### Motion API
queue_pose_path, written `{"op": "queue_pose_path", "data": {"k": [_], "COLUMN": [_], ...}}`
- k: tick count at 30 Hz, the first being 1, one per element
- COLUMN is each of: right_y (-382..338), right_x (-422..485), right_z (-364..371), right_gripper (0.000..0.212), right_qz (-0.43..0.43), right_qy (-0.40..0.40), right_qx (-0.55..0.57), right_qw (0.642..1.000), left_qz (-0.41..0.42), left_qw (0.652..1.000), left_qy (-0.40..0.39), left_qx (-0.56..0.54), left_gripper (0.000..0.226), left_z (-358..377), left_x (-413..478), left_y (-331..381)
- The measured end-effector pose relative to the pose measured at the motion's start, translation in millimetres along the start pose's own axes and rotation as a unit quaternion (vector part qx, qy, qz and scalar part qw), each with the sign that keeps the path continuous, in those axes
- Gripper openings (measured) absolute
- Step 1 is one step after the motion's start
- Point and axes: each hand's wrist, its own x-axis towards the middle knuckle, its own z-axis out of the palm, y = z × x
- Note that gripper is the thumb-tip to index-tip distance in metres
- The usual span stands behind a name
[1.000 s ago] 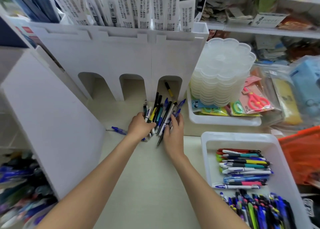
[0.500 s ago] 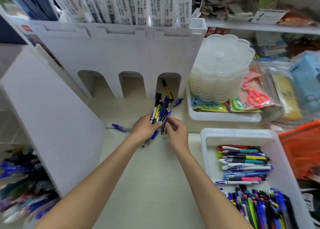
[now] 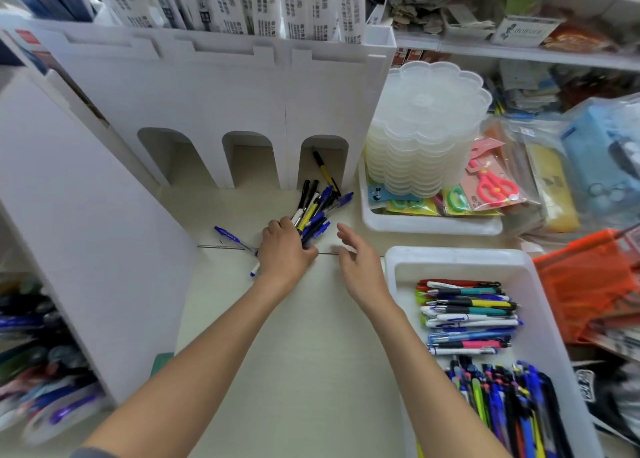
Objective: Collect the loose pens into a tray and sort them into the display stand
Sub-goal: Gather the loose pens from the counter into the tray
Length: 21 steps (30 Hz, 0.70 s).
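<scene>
My left hand (image 3: pixel 283 252) is closed around a bundle of loose pens (image 3: pixel 314 211), blue, black and yellow, fanned out toward the white display stand (image 3: pixel 214 94) with its three arched slots. My right hand (image 3: pixel 360 263) hovers just right of the bundle, fingers spread and holding nothing. A single blue pen (image 3: pixel 229 236) lies on the shelf to the left of my left hand. A black and yellow pen (image 3: pixel 325 172) rests in the rightmost arch. At the right, a white tray (image 3: pixel 457 260) holds many sorted pens.
A tall white panel (image 3: pixel 86 236) stands at the left, with blurred pen bins below it. Behind the tray, another white tray (image 3: pixel 433 223) carries stacked clear plastic dishes (image 3: pixel 426 128) and packaged scissors. An orange basket (image 3: pixel 588 284) sits at the far right.
My right hand has let go of the pen bundle and drawn back to the right. My left hand keeps its grip on the bundle.
</scene>
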Motion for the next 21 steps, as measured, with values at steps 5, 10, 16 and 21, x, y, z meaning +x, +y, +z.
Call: {"op": "queue_pose_path", "data": {"k": [5, 10, 16, 21], "right_y": [2, -4, -10, -16], "right_x": [-8, -15, -16, -15], "right_z": [-3, -2, -2, 7], "right_gripper": [0.047, 0.046, 0.046, 0.045], "right_qz": [0.013, -0.013, -0.045, -0.034], "right_qy": [-0.004, -0.007, 0.01, 0.012], "right_qx": [-0.009, -0.039, -0.067, -0.039], "right_qw": [1.0, 0.999, 0.997, 0.999], "left_qz": [0.016, 0.024, 0.026, 0.031], "left_qw": [0.997, 0.993, 0.99, 0.97], "left_qy": [-0.055, -0.102, -0.129, -0.112], "left_qx": [0.048, 0.055, -0.046, -0.216], "left_gripper": [0.041, 0.026, 0.019, 0.014], "left_z": [-16, -31, -41, -44], "left_x": [4, 4, -9, -32], "left_y": [-2, -11, -30, -61]}}
